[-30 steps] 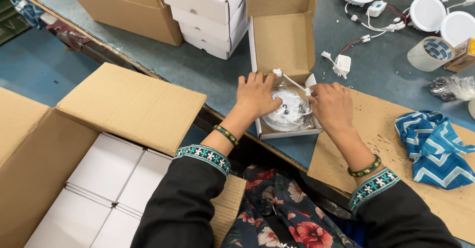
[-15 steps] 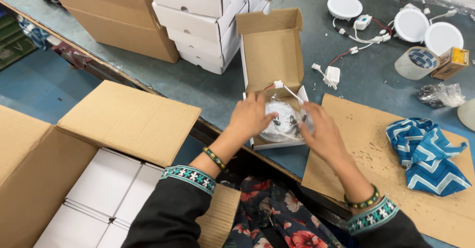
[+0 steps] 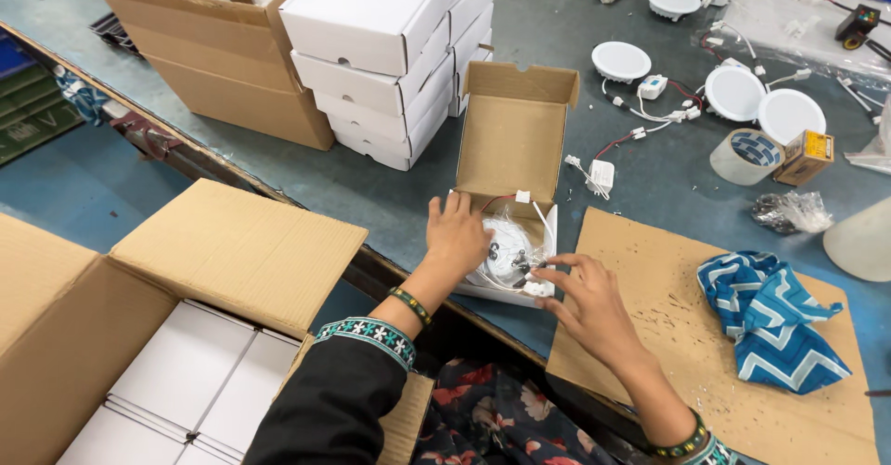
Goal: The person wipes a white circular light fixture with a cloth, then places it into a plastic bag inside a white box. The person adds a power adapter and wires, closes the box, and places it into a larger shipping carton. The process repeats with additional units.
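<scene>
Lower left: big brown carton [image 3: 139, 298], smooth white boxes inside. Centre: left hand [image 3: 457, 235] flat, fingers spread, on bagged lamp [image 3: 509, 253] in small open box [image 3: 516, 163]; right hand [image 3: 585, 303] pinching white connector [image 3: 536, 287]. Beyond: stacked white boxes [image 3: 390, 52].

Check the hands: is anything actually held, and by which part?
Nothing lifted. Left hand lies flat on the bagged lamp in the open box; right hand pinches the white connector at the box's front edge.
</scene>
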